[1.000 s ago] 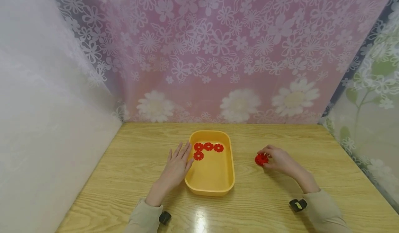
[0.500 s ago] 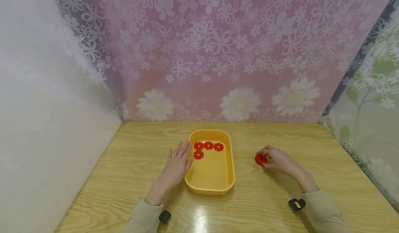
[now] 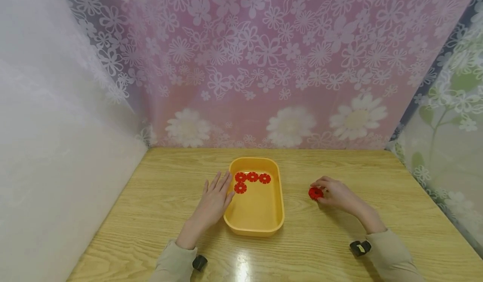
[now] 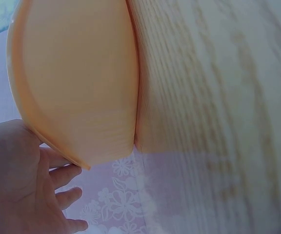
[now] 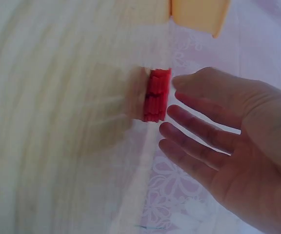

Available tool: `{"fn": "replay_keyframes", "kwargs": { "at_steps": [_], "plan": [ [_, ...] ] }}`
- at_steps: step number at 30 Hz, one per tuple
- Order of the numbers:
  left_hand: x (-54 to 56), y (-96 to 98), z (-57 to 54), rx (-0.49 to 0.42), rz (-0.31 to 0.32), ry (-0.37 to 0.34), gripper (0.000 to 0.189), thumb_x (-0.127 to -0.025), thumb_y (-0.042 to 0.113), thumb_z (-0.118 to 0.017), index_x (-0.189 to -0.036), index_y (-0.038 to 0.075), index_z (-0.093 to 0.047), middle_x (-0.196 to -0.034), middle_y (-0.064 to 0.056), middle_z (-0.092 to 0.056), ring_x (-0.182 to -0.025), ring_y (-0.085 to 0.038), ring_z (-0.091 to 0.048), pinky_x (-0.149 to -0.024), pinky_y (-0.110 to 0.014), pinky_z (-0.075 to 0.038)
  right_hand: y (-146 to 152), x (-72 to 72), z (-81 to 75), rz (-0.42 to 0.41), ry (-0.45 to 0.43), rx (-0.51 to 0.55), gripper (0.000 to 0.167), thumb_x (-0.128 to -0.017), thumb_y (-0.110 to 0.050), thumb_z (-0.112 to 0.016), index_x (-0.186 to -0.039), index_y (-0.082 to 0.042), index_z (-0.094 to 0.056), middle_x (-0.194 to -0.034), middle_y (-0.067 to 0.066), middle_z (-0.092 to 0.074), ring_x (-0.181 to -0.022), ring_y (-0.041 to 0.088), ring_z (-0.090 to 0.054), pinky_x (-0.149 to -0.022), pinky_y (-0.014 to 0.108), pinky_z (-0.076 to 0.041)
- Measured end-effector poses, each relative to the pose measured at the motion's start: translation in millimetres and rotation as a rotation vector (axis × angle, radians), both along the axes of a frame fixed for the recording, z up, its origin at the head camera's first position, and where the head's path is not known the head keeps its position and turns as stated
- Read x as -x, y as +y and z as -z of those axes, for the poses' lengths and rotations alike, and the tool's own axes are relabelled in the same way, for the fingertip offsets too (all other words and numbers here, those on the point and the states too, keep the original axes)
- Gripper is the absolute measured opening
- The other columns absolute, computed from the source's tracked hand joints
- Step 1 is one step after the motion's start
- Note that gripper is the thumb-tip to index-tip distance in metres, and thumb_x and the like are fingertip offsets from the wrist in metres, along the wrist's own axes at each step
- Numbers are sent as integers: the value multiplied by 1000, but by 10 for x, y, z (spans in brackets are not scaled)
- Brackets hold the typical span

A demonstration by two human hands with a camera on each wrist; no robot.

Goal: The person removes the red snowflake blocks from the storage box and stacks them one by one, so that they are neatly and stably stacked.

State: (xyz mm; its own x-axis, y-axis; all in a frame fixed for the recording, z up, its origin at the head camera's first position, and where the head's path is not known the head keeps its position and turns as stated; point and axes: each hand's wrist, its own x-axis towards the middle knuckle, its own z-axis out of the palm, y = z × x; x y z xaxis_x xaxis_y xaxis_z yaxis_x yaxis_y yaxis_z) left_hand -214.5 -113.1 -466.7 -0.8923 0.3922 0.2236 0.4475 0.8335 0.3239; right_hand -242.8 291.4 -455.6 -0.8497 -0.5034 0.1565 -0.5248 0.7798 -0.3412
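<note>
My left hand rests along the left rim of a yellow tray, fingers extended and thumb at the rim. In the left wrist view, the fingers lie spread by the tray's rim. Inside the tray are several red flower-shaped discs, with a corner disc where a short row and column meet. To the right of the tray, my right hand pinches at the top of a stack of similar red discs. The stack stands on the table, with the thumb and fingertips at its upper face and the other fingers loosely bent.
The wooden table has a floral pink curtain behind it. White sheeting hangs on the left, and a leafy-patterned curtain on the right.
The right hand stays at the red stack; a disc seen slightly raised between its fingers a second ago now lies flatter against the stack. The left hand and the tray have not moved.
</note>
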Motion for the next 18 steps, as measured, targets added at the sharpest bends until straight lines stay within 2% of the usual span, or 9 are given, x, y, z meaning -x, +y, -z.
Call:
{"fn": "replay_keyframes", "kwargs": {
  "at_steps": [4,7,18],
  "plan": [
    [-3,1,-5,-9,3,3,59,-108,28,-50,-158,2,-32,-165,-14,-29,-154,-37,-19,-118,-68,-16,17,-10,-45,41,1,85,26,-90,-3,-74,-115,0,-71,-109,17,-67,-96,36,-67,-78,48,-59],
    [-8,3,-8,-12,3,5,58,-108,27,-50,-158,2,-33,-164,-15,-30,-153,-38,-19,-118,-68,-17,25,0,-61,56,37,136,22,-92,-1,-71,-114,-2,-72,-111,15,-69,-96,36,-67,-80,49,-58],
    [-10,14,-8,-7,-3,2,58,-108,27,-49,-158,2,-33,-165,-14,-29,-154,-37,-18,-117,-68,-19,-68,10,-69,75,165,256,28,-93,-2,-72,-120,-6,-71,-113,11,-71,-98,33,-69,-83,49,-59]
  ]
}}
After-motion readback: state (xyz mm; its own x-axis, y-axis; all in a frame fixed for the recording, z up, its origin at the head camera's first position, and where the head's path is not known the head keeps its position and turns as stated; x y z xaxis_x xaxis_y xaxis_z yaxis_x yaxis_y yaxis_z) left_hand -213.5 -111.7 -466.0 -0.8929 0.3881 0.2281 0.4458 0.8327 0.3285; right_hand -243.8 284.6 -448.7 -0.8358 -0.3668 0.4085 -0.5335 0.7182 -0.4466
